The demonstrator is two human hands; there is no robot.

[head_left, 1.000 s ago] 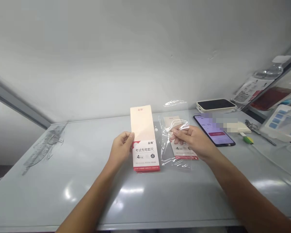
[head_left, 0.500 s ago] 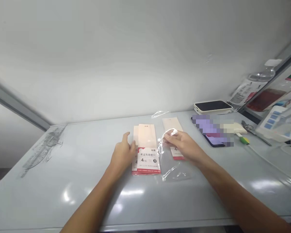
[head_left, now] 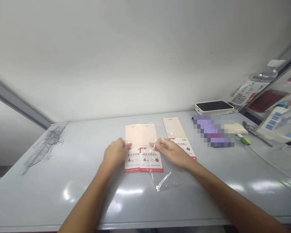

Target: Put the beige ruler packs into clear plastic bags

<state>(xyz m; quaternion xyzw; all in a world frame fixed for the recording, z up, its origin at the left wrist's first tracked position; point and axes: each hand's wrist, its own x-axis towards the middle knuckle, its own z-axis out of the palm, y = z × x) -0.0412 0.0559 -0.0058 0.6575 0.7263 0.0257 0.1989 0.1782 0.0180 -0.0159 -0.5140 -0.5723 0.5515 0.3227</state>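
Two flat ruler set packets, a left one (head_left: 132,160) and a right one (head_left: 150,161), lie overlapped on the table, with cream upper parts and white-and-red printed lower parts. My left hand (head_left: 115,152) is closed at the left packet's left edge, thumb on top. My right hand (head_left: 172,151) pinches a clear plastic bag (head_left: 163,178). Part of the bag lies over the right packet, and the rest spreads on the table below the hand. Behind my right hand is another ruler set packet (head_left: 176,127), tilted and partly covered by the hand.
On the right, a blurred-out phone (head_left: 210,132) and a white-cased phone (head_left: 214,106) lie near the wall. A white cable (head_left: 264,158) runs to the right edge. A water bottle (head_left: 254,84) leans by the side frame. Dark scribble-like marks (head_left: 46,145) cover the table's far left.
My right hand has moved left and down with the plastic bag, over the right packet. My left hand has closed at the left packet, which now sticks out further left.
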